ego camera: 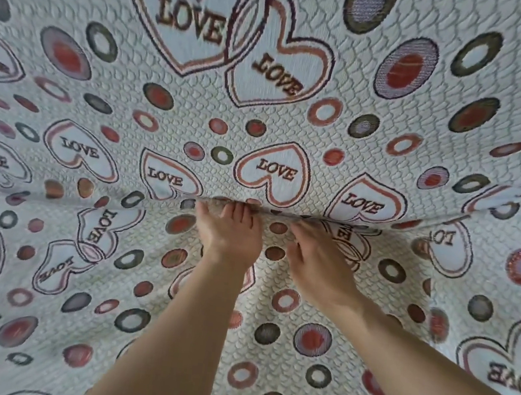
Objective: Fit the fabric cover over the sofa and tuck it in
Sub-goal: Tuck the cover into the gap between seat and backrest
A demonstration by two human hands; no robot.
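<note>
The fabric cover (295, 122) lies over the whole sofa, which is hidden beneath it, with the backrest toward 12 o'clock and the seat toward 6. The draping looks done. Tucking is under way at centre: the left hand (231, 231) and right hand (318, 261), side by side, push straight fingers into the crease (87, 191), gripping nothing. Toward 3 o'clock a loose fold (500, 202) sags, probably not yet tucked.

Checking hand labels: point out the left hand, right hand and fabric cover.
left hand (231, 235): head view, back of the hand.
right hand (319, 259): head view, back of the hand.
fabric cover (295, 125): head view, panel above the fold.
</note>
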